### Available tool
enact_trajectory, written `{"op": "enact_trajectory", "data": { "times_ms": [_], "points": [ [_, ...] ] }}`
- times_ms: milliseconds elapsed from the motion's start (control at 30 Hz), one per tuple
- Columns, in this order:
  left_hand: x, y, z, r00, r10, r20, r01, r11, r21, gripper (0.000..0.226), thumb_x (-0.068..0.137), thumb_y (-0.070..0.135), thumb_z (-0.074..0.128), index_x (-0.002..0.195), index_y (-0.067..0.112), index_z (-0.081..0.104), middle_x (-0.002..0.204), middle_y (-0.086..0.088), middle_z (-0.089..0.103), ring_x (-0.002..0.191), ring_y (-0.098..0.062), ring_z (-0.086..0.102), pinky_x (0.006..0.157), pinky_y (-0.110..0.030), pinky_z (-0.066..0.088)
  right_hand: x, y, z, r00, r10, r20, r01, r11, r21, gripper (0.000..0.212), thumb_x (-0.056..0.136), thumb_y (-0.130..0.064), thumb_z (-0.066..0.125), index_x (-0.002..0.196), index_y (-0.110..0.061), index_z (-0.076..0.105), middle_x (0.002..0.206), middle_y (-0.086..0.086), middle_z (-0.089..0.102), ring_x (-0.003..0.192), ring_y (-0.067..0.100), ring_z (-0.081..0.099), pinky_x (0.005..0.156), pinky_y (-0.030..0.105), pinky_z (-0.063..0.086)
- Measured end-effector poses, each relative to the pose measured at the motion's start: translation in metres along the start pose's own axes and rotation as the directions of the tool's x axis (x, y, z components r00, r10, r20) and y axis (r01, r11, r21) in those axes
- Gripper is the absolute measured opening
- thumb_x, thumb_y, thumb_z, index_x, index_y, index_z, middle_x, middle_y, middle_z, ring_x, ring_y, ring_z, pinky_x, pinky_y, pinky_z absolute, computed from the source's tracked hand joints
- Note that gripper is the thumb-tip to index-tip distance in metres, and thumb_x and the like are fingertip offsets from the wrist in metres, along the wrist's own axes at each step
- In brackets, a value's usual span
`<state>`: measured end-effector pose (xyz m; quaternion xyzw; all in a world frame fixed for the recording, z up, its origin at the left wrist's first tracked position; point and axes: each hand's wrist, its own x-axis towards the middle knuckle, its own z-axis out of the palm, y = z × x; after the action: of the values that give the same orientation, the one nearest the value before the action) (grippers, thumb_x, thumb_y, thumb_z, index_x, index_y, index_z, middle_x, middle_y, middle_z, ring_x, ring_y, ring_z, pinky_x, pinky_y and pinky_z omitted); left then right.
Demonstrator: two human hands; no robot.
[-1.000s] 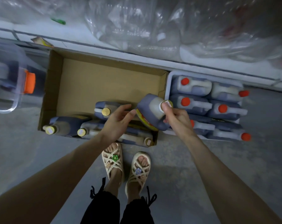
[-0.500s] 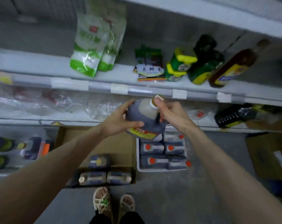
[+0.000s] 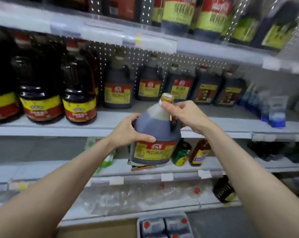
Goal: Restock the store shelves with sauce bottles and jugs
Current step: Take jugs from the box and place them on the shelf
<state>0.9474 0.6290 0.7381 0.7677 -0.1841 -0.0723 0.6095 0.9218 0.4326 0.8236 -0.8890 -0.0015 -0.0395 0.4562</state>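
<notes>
Store shelving fills the view, tier above tier, blurred toward the edges. Held in the air in front of it is a dark sauce jug (image 3: 156, 134), upright, its brown cap (image 3: 167, 97) level with the middle shelf (image 3: 214, 117) and its base hanging below that shelf's front edge, so it is not yet set down.

The left hand (image 3: 128, 133) wraps the jug's side, thumb lying across the front just above the label, likely to carry the weight and steady it. The right hand (image 3: 184, 115) is closed round the neck and handle just under the cap, which probably serves to steer it.

Behind the jug, toward the back of the middle shelf, stands a row of matching jugs (image 3: 117, 90) with the same red and yellow label; bare shelf lies in front of them, a likely landing place. Rounder dark bottles (image 3: 40, 100) crowd the shelf's left end.

Below, at the bottom edge, a white tray (image 3: 140, 220) of red-capped jugs sits just beside a cardboard box (image 3: 97, 229), suggesting more stock remains.
</notes>
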Motion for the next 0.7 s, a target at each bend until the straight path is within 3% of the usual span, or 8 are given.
{"op": "enact_trajectory", "data": {
  "times_ms": [100,267,433,567,700],
  "points": [
    [0.02,0.026,-0.005,0.999,0.014,-0.029,-0.013,1.0,0.008,0.084,0.043,0.033,0.095,0.117,0.024,0.057,0.109,0.006,0.069,0.097,-0.007,0.067,0.081,-0.028,0.057,0.018,-0.014,-0.023,0.998,-0.058,0.005,0.058,0.996,0.068,0.055,0.06,-0.068,0.072,0.053,-0.018,0.051,0.056,0.004,0.051,0.057,0.02,0.05,0.058,0.035,0.038],
    [0.061,0.047,-0.001,0.993,0.04,-0.109,-0.039,0.999,0.012,0.072,0.056,0.018,0.092,0.118,0.023,0.056,0.109,0.007,0.068,0.095,-0.005,0.066,0.074,-0.02,0.055,0.061,-0.012,-0.048,0.992,-0.118,0.045,0.11,0.984,0.143,0.037,0.074,-0.045,0.077,0.074,-0.011,0.064,0.058,-0.009,0.06,0.055,0.008,0.053,0.056,0.027,0.037],
    [0.107,0.043,0.008,0.987,0.011,-0.162,-0.015,1.0,-0.027,0.071,0.058,0.012,0.09,0.119,0.024,0.055,0.109,0.005,0.068,0.093,-0.005,0.068,0.072,-0.02,0.055,0.11,0.002,-0.057,0.99,-0.139,0.037,0.133,0.981,0.141,0.035,0.075,-0.042,0.077,0.089,-0.011,0.068,0.081,-0.004,0.068,0.074,0.009,0.06,0.058,0.022,0.041],
    [0.141,0.032,0.012,0.981,-0.047,-0.187,0.037,0.998,-0.059,0.068,0.06,0.008,0.088,0.12,0.015,0.057,0.109,-0.002,0.07,0.094,-0.013,0.069,0.069,-0.026,0.057,0.15,0.019,-0.061,0.987,-0.143,0.069,0.133,0.982,0.135,0.025,0.077,-0.04,0.077,0.088,-0.02,0.068,0.081,-0.014,0.066,0.075,-0.001,0.059,0.053,0.014,0.042],
    [0.167,0.021,0.015,0.97,-0.06,-0.237,0.053,0.998,-0.036,0.067,0.061,0.006,0.088,0.121,0.012,0.059,0.109,-0.002,0.071,0.097,-0.014,0.069,0.073,-0.027,0.058,0.183,0.037,-0.056,0.989,-0.131,0.07,0.119,0.981,0.155,0.04,0.068,-0.048,0.08,0.094,-0.02,0.072,0.092,-0.007,0.071,0.088,0.009,0.065,0.069,0.024,0.05]
  ]
}}
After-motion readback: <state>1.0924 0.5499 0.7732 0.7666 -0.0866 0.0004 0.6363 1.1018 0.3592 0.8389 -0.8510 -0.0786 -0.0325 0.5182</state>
